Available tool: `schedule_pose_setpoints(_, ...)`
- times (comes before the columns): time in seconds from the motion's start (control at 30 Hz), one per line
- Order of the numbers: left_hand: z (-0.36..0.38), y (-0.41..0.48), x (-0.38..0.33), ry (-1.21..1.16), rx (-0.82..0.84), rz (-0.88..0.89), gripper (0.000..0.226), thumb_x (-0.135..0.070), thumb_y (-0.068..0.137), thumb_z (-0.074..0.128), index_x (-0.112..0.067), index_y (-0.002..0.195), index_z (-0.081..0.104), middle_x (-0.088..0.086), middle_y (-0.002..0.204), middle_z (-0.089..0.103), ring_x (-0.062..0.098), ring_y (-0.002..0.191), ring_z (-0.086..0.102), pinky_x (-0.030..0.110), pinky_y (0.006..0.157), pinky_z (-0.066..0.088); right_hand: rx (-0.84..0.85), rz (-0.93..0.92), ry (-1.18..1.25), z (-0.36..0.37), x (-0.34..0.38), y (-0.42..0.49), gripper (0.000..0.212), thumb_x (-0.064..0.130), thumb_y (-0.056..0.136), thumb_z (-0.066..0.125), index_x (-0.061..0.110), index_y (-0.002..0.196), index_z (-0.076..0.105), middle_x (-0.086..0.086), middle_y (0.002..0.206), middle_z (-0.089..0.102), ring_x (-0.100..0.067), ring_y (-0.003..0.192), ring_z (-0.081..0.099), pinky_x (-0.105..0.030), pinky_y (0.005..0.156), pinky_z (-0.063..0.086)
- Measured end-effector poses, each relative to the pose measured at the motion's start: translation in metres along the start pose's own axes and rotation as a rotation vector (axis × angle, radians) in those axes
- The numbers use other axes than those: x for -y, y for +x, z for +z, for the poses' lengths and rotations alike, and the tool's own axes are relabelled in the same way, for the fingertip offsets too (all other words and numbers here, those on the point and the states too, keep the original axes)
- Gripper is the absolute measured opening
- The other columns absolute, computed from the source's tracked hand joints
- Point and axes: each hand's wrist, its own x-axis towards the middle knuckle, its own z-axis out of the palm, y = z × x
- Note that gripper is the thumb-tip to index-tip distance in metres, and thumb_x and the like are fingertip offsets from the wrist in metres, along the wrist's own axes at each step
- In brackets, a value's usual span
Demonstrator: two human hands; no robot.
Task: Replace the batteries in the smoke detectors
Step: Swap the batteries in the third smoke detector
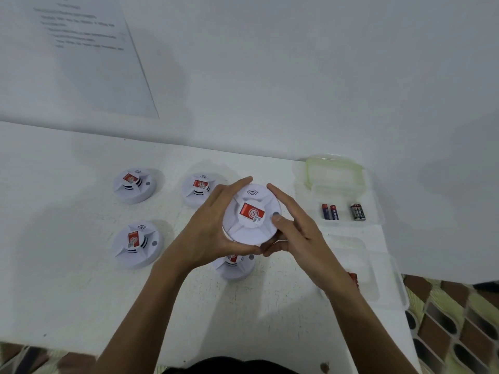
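I hold a round white smoke detector point(251, 215) with a red label above the table, top face up. My left hand point(213, 228) wraps its left and lower edge. My right hand point(293, 228) grips its right side, thumb on the top near a grey button. Several more detectors lie on the white table: far left point(134, 184), near left point(137, 244), one point(197, 188) partly behind my left hand, one point(235, 267) under my hands. Two blue-red batteries point(330, 211) and two black batteries point(357, 211) lie in a clear tray point(375, 209) to the right.
A clear lid with a green rim point(333, 168) leans behind the battery tray. Another clear container point(378, 276) sits at the table's right edge, a small red thing beside it. A printed sheet point(91, 49) hangs on the white wall. Patterned floor shows at lower right.
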Motion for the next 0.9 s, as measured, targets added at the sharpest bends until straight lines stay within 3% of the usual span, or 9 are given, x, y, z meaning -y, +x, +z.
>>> schedule_pose_setpoints(0.07,0.001,-0.001,-0.001,0.057,0.0,0.009,0.089,-0.054,0.073,0.07,-0.022,0.141,0.023,-0.015,0.142,0.03,-0.021,0.127,0.024,-0.001,0.103,0.017,-0.033,-0.013,-0.014,0.001,-0.001,0.0,0.043,0.016,0.104,0.041,0.037,0.142,0.044,0.007,0.129,0.062,-0.022,0.097,0.069,-0.04,0.072,0.061)
schedule_pose_setpoints(0.13,0.002,-0.001,-0.002,0.05,0.014,-0.011,0.09,-0.051,0.074,0.071,-0.016,0.141,0.024,-0.009,0.144,0.031,-0.021,0.128,0.021,0.001,0.105,0.014,-0.059,-0.02,-0.02,0.001,-0.002,-0.001,0.043,0.013,0.104,0.041,0.034,0.141,0.045,0.004,0.127,0.064,-0.023,0.091,0.07,-0.038,0.069,0.06)
schedule_pose_setpoints(0.27,0.003,-0.001,-0.009,0.026,-0.012,-0.004,0.094,-0.055,0.07,0.071,-0.016,0.142,0.024,-0.018,0.143,0.029,-0.018,0.129,0.024,0.004,0.107,0.017,-0.082,-0.009,0.016,0.003,-0.003,-0.003,0.041,0.013,0.104,0.042,0.033,0.139,0.047,0.003,0.129,0.063,-0.021,0.092,0.07,-0.036,0.066,0.059)
schedule_pose_setpoints(0.4,0.007,-0.002,-0.009,-0.037,-0.005,-0.045,0.09,0.0,0.067,0.079,-0.002,0.137,0.024,0.008,0.142,0.031,-0.027,0.123,0.021,-0.001,0.103,0.016,-0.087,-0.017,0.084,0.002,-0.002,-0.005,0.041,0.013,0.103,0.044,0.029,0.14,0.048,0.006,0.125,0.065,-0.023,0.09,0.069,-0.034,0.063,0.057)
schedule_pose_setpoints(0.57,0.008,-0.002,-0.008,-0.181,0.03,-0.122,0.074,0.02,0.077,0.061,0.007,0.137,0.019,0.023,0.146,0.027,-0.034,0.111,0.027,-0.006,0.093,0.023,-0.089,-0.026,0.096,0.002,-0.002,-0.005,0.042,0.009,0.103,0.042,0.029,0.139,0.049,0.007,0.126,0.064,-0.022,0.09,0.07,-0.034,0.062,0.056)
schedule_pose_setpoints(0.7,0.006,-0.002,-0.008,-0.194,0.05,-0.171,0.077,0.015,0.079,0.063,-0.005,0.14,0.019,-0.004,0.14,0.027,-0.032,0.112,0.029,0.003,0.102,0.027,-0.092,-0.03,0.085,0.002,-0.002,-0.004,0.042,0.01,0.103,0.042,0.032,0.139,0.049,0.006,0.128,0.063,-0.022,0.095,0.069,-0.034,0.063,0.057)
schedule_pose_setpoints(0.8,0.009,-0.003,-0.008,-0.186,0.062,-0.163,0.074,0.029,0.078,0.052,0.006,0.139,0.018,0.009,0.141,0.027,-0.034,0.111,0.028,-0.006,0.09,0.025,-0.085,-0.034,0.105,0.001,-0.001,-0.006,0.044,0.007,0.103,0.042,0.032,0.138,0.049,0.007,0.121,0.067,-0.022,0.082,0.07,-0.034,0.061,0.056)
schedule_pose_setpoints(0.83,0.011,-0.003,-0.005,-0.177,0.05,-0.16,0.08,0.03,0.078,0.05,-0.004,0.142,0.017,0.007,0.144,0.03,-0.034,0.11,0.029,-0.006,0.09,0.026,-0.084,-0.038,0.108,0.001,-0.001,-0.006,0.044,0.007,0.103,0.042,0.032,0.138,0.049,0.006,0.12,0.067,-0.022,0.08,0.07,-0.035,0.061,0.056)
schedule_pose_setpoints(0.9,0.007,-0.003,-0.009,-0.216,0.039,-0.169,0.09,0.023,0.081,0.054,-0.034,0.141,0.02,-0.016,0.142,0.036,-0.031,0.112,0.032,0.004,0.098,0.031,-0.084,-0.041,0.112,0.001,0.0,-0.006,0.044,0.007,0.103,0.041,0.032,0.138,0.049,0.006,0.12,0.068,-0.023,0.078,0.07,-0.035,0.061,0.056)
